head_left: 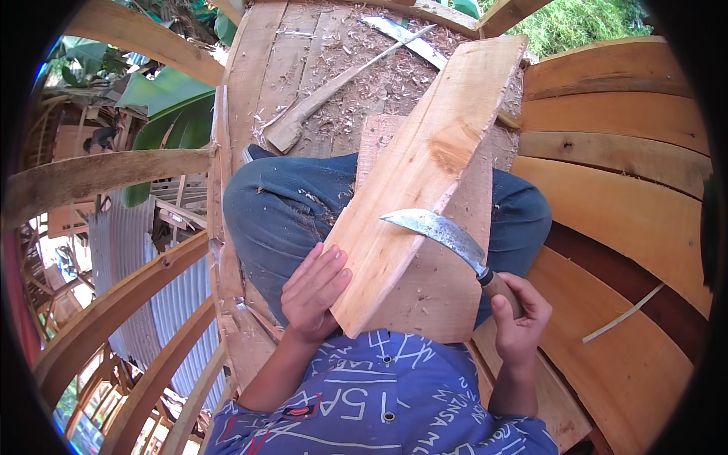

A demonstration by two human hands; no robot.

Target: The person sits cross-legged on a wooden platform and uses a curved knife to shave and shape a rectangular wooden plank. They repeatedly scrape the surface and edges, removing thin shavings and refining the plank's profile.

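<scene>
A long, pale wooden plank (413, 159) lies slanted across my lap, its far end tilted to the right. My left hand (317, 294) grips its near left edge, fingers on the upper face and the thumb hidden. In my right hand (519, 315) is the wooden handle of a sickle (447, 231), held right of the plank. The curved metal blade reaches left over the plank, its tip above the wood's face; whether it touches cannot be made out. Beneath the plank lies a second, wider board (432, 296), partly covered.
Ahead on the plank floor, among wood shavings (379, 95), lie a long wooden piece with a broad end (318, 106) and a flat metal blade (406, 39). Curved wooden ribs (114, 178) rise at left; side planks (618, 205) wall the right, with a thin strip (623, 313) there.
</scene>
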